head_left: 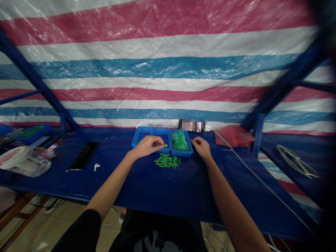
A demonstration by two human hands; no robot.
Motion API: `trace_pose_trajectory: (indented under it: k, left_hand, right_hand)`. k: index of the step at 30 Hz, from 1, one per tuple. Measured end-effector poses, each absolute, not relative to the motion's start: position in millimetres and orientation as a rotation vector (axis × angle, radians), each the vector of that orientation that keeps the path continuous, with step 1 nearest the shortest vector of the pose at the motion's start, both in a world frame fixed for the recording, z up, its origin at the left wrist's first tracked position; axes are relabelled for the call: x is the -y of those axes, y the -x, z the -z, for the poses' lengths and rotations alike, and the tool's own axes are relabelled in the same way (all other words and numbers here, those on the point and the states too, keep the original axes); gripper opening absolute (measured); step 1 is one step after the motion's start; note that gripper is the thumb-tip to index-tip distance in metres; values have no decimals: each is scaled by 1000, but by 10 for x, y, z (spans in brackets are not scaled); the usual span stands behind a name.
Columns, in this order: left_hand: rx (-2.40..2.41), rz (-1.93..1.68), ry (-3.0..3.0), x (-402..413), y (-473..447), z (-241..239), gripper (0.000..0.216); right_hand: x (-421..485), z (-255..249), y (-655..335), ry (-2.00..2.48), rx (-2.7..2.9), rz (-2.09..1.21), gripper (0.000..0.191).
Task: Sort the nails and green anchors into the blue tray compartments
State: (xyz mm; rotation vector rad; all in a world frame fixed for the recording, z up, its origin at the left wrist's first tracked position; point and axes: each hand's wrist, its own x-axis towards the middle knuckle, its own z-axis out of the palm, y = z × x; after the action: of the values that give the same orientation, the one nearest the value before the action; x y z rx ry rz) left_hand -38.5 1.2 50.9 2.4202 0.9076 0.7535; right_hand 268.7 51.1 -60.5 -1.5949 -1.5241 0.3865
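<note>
My left hand point(148, 145) is over the front of the left and middle blue bins. Its thumb and fingers pinch a small green strip point(165, 145). Just outside the right-hand blue bin point(182, 153), my right hand point(201, 147) hovers with fingers curled together; whatever they may hold is too small to make out. Green pieces in clear plastic point(180, 140) fill that right bin. The middle bin point(161, 134) and the left bin point(143, 131) are partly covered by my left hand. A loose pile of green strips point(167, 161) lies on the blue table before the bins.
A black phone point(84, 155) and a white earbud point(97, 166) lie left, near a white tub point(25, 161). Red plastic bags point(234, 136) and a white cable point(244, 162) are at right. Blue frame posts point(258, 134) and a striped sheet point(168, 94) bound the table.
</note>
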Motion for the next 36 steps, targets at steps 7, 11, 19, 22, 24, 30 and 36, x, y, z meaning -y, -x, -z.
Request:
trace_pose_trajectory:
  k: [7,11,19,22,24,30,36]
  left_hand:
    - [-873,-1036,-2273,-183,218,-701,20]
    - [-885,-1009,-2256,-208,248,-636,18]
    - [-892,-1087,-2237,-297,309,-704,18]
    - [-888,-1074,-2239,-309,333,-702,18]
    - [-890,-1058,-2240,-312,358,-686,18]
    - [-952,-1031,-2261,-349,468,-668,19]
    - [-1199,-823,-2417,-494,782,-617,14]
  right_hand:
    - [-514,620,-2696,1585,1533,-378,32]
    - [-509,613,-2689,1584,1537,-368,32]
    - [-519,617,-2692,1585,1533,-372,32]
    - [-516,617,-2693,1589,1531,-372,32]
    - [-517,620,-2693,1593,1532,-374,31]
    - [-516,611,-2684,1596,1524,-377,33]
    - [-501,589,-2678,1621,1526,-378,33]
